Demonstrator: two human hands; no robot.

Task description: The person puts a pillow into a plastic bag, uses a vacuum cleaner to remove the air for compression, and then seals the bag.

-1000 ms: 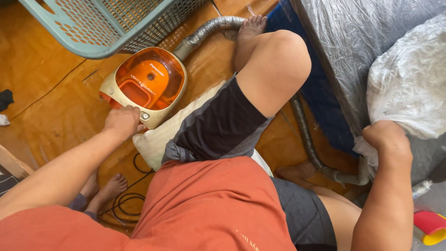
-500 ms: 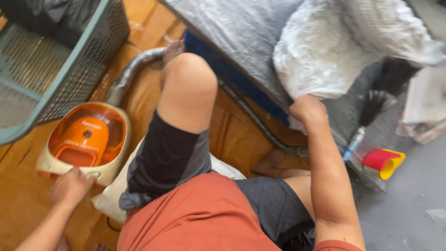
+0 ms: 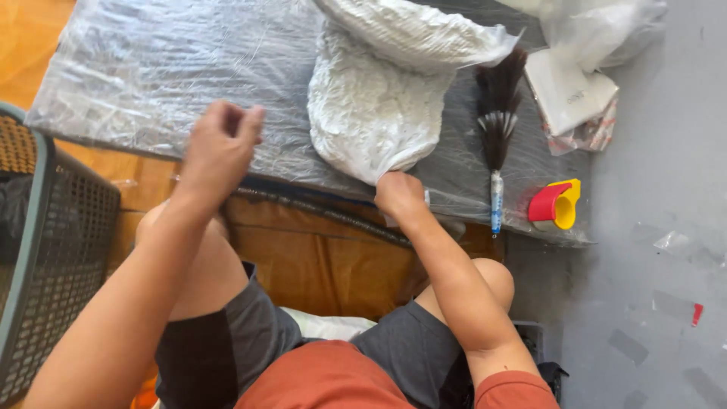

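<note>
The right hand (image 3: 400, 195) was closed around the bottom corner of a white lumpy bag (image 3: 375, 121), pinching it at the near edge of a big flat thing wrapped in clear plastic (image 3: 151, 83). The bag lay on top of that plastic, and a second white bundle (image 3: 413, 30) lay across its top end, so the top of the bag was hidden. What was inside the bag was hard to make out (it looked like crumpled white stuff).

The left hand (image 3: 218, 148) was up in the air over the near edge of the plastic. Its fingers were curled in loosely and it held nothing. It was a bit blurry, so whether it touched the plastic could not be told.

A dark feather duster (image 3: 496, 129) lay just beside the bag on the right, with its blue handle pointing to the person. Near the handle sat a red and yellow plastic thing (image 3: 555, 204). A pile of papers in a clear bag (image 3: 575, 102) was cut off partly by the top right mess.

A gray hose (image 3: 318, 208) ran under the edge of the plastic. A dark basket (image 3: 45, 250) was cut off at the left side.
</note>
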